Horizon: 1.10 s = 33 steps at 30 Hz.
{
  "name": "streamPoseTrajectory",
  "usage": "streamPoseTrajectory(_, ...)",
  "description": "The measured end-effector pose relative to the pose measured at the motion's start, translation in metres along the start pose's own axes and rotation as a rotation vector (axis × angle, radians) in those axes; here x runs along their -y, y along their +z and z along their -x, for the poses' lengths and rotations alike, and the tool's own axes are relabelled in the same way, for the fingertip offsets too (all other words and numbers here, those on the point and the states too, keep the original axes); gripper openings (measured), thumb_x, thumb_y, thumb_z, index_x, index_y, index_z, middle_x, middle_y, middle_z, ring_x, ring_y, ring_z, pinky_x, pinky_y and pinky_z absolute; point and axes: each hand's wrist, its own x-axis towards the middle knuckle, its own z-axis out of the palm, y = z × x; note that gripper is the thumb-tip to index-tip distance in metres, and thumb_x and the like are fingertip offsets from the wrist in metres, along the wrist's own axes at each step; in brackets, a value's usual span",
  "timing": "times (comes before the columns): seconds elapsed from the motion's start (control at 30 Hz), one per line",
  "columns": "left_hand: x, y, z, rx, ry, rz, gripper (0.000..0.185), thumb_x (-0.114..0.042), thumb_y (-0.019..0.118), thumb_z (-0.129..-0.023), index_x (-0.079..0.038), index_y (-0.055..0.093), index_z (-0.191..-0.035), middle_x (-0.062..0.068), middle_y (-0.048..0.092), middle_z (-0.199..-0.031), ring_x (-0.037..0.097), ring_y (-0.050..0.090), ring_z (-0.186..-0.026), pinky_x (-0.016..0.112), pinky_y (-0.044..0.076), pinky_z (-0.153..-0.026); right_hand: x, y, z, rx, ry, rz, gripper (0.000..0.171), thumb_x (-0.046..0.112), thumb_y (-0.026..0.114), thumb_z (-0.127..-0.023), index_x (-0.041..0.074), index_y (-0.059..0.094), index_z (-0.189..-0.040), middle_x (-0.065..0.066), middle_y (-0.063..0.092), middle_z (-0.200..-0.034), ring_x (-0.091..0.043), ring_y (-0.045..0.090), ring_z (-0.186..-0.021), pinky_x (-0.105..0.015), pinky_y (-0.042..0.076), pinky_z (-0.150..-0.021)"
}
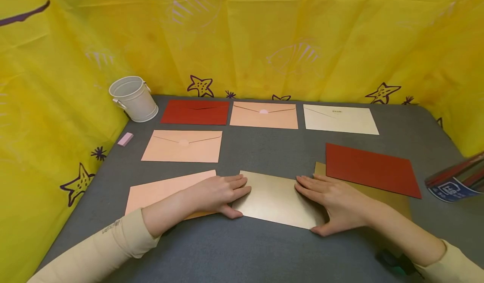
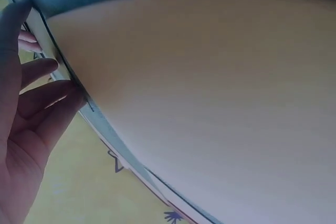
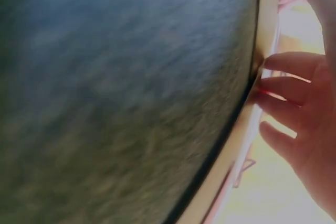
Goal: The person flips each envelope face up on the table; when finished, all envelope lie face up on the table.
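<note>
Between my two hands a plain pale gold envelope (image 1: pixel 274 199) lies flat on the grey table. The fingers of my left hand (image 1: pixel 215 192) rest straight on its left edge, with the thumb at its near left corner. My right hand (image 1: pixel 338 201) touches the right edge with extended fingers, its thumb spread to the near right corner. A peach envelope (image 1: pixel 162 188) lies partly hidden beneath my left hand and forearm. Beyond my right hand, a red envelope (image 1: pixel 372 171) overlaps a darker gold one (image 1: pixel 393 201). Both wrist views show the fingertips (image 2: pixel 76 90) low at the tabletop.
Further back lie a red envelope (image 1: pixel 194 112), two peach envelopes (image 1: pixel 280 121) (image 1: pixel 196 153) and a cream one (image 1: pixel 340 123). A white bucket (image 1: pixel 138 102) and a pink eraser (image 1: pixel 125 139) are at left. A clear labelled container (image 1: pixel 453 186) stands at right. Yellow cloth (image 1: pixel 242 43) encloses the table.
</note>
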Motion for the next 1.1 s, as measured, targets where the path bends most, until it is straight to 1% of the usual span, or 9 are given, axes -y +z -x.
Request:
streamPoseTrajectory(0.07, -0.001, -0.001, -0.001, -0.012, 0.031, -0.046, 0.053, -0.052, 0.064, -0.087, -0.006, 0.062, -0.113, 0.007, 0.06, -0.1, 0.02, 0.062, -0.095, 0.026, 0.054, -0.065, 0.002, -0.002, -0.003, 0.024, -0.006, 0.028, 0.096, 0.065, 0.068, -0.076, 0.001, 0.046, -0.144, -0.015, 0.042, -0.149, -0.03, 0.043, -0.135, -0.047, 0.039, -0.104)
streamPoseTrajectory(0.2, -0.005, -0.004, -0.004, -0.01, 0.08, -0.13, 0.047, -0.051, 0.063, -0.084, -0.008, 0.062, -0.103, 0.002, 0.056, -0.084, 0.015, 0.056, -0.077, 0.023, 0.049, -0.053, 0.007, -0.003, -0.006, 0.05, -0.028, 0.057, 0.096, 0.059, 0.07, -0.075, -0.002, 0.044, -0.144, -0.018, 0.042, -0.148, -0.033, 0.043, -0.134, -0.047, 0.04, -0.104)
streamPoseTrajectory(0.4, -0.01, -0.009, -0.004, 0.087, 0.112, -0.19, 0.049, -0.045, 0.06, -0.084, -0.006, 0.061, -0.113, 0.007, 0.058, -0.092, 0.016, 0.056, -0.076, 0.025, 0.048, -0.052, 0.009, -0.004, -0.009, 0.079, -0.038, 0.049, 0.096, 0.054, 0.072, -0.074, -0.003, 0.041, -0.145, -0.02, 0.041, -0.148, -0.033, 0.044, -0.134, -0.044, 0.045, -0.1)
streamPoseTrajectory(0.47, -0.011, -0.01, -0.004, 0.094, 0.12, -0.208, 0.051, -0.044, 0.06, -0.083, -0.005, 0.06, -0.116, 0.009, 0.059, -0.094, 0.017, 0.055, -0.075, 0.025, 0.047, -0.051, 0.009, -0.004, -0.01, 0.083, -0.038, 0.04, 0.095, 0.053, 0.072, -0.074, -0.003, 0.041, -0.145, -0.02, 0.041, -0.149, -0.032, 0.044, -0.134, -0.043, 0.047, -0.098)
streamPoseTrajectory(0.63, -0.01, -0.009, -0.001, 0.046, 0.143, -0.195, 0.049, -0.04, 0.06, -0.08, -0.005, 0.06, -0.114, 0.006, 0.054, -0.087, 0.015, 0.049, -0.069, 0.024, 0.041, -0.046, 0.009, -0.003, -0.009, 0.069, -0.044, 0.017, 0.093, 0.055, 0.07, -0.077, -0.001, 0.041, -0.145, -0.019, 0.041, -0.149, -0.032, 0.045, -0.133, -0.043, 0.048, -0.097)
streamPoseTrajectory(0.73, -0.007, -0.008, 0.003, 0.014, 0.156, -0.165, 0.048, -0.035, 0.059, -0.079, -0.004, 0.06, -0.115, 0.006, 0.053, -0.087, 0.015, 0.049, -0.067, 0.023, 0.04, -0.045, 0.009, -0.002, -0.007, 0.043, -0.051, -0.001, 0.095, 0.063, 0.066, -0.079, 0.0, 0.041, -0.146, -0.019, 0.04, -0.149, -0.032, 0.044, -0.133, -0.043, 0.047, -0.097)
streamPoseTrajectory(0.9, -0.003, -0.008, 0.009, -0.012, 0.19, -0.155, 0.048, -0.029, 0.059, -0.078, -0.003, 0.063, -0.118, 0.01, 0.061, -0.095, 0.018, 0.061, -0.074, 0.024, 0.05, -0.054, 0.01, 0.002, -0.006, 0.009, -0.066, -0.024, 0.098, 0.069, 0.063, -0.079, 0.001, 0.04, -0.147, -0.017, 0.038, -0.151, -0.029, 0.042, -0.135, -0.043, 0.046, -0.098)
streamPoseTrajectory(1.0, -0.001, -0.01, 0.012, -0.013, 0.208, -0.157, 0.05, -0.028, 0.06, -0.078, -0.002, 0.063, -0.122, 0.015, 0.065, -0.104, 0.022, 0.067, -0.088, 0.027, 0.055, -0.067, 0.01, 0.003, -0.005, -0.009, -0.082, -0.037, 0.093, 0.061, 0.066, -0.081, 0.001, 0.04, -0.147, -0.016, 0.038, -0.152, -0.028, 0.042, -0.136, -0.042, 0.046, -0.098)
streamPoseTrajectory(1.1, 0.002, -0.011, 0.015, -0.037, 0.216, -0.116, 0.05, -0.027, 0.062, -0.08, -0.002, 0.063, -0.123, 0.015, 0.065, -0.109, 0.022, 0.067, -0.095, 0.027, 0.056, -0.073, 0.009, 0.003, -0.005, -0.035, -0.105, -0.06, 0.088, 0.052, 0.069, -0.081, 0.0, 0.04, -0.146, -0.015, 0.039, -0.151, -0.027, 0.044, -0.135, -0.042, 0.047, -0.097)
